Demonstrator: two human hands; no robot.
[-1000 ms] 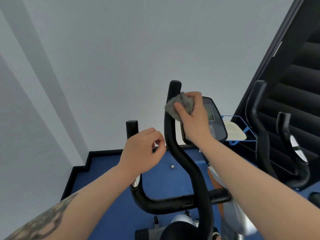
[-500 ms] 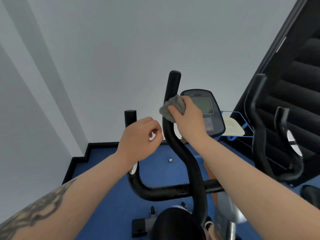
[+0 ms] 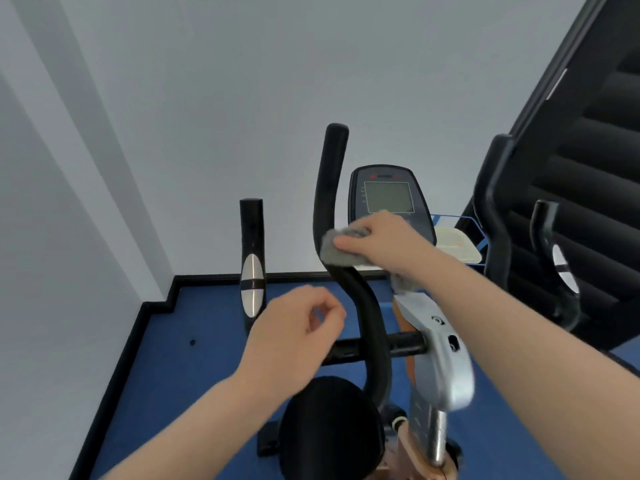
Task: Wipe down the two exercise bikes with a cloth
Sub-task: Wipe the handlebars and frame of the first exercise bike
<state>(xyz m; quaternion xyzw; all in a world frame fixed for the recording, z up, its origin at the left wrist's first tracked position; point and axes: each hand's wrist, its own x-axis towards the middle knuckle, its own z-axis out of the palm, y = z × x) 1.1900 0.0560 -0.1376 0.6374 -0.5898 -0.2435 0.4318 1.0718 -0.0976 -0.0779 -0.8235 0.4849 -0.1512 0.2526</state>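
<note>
Cloth (image 3: 341, 249): a grey wad, wrapped against the near bike's (image 3: 438, 358) right handlebar (image 3: 349, 289) at the bend below its upright end. The right hand (image 3: 384, 242) grips it, fingers curled over the top and thumb underneath, pressing it to the bar; a loose tail of the same grey stuff seems to hang under the wrist, though blur makes that hard to confirm. Behind the hand stands the console (image 3: 389, 199), its grey screen unlit and its lower edge hidden by the knuckles.

The left hand (image 3: 298, 336) hovers in front of the crossbar (image 3: 374, 346), holding nothing, fingers curled in with thumb and forefinger tips close together; it is blurred. Beyond it rises the left handlebar (image 3: 252, 258), upright, with a silver oval pad on its face. The black seat (image 3: 329, 427) fills the bottom centre, and the silver frame cover runs down to its right.

A second bike (image 3: 498, 220) stands at the right edge, its black handlebars against a dark slatted panel (image 3: 595, 168). Between the two bikes sits a pale tray (image 3: 455, 247) in a blue wire holder. The floor (image 3: 180, 368) is blue with a black skirting, under grey-white walls (image 3: 207, 98).
</note>
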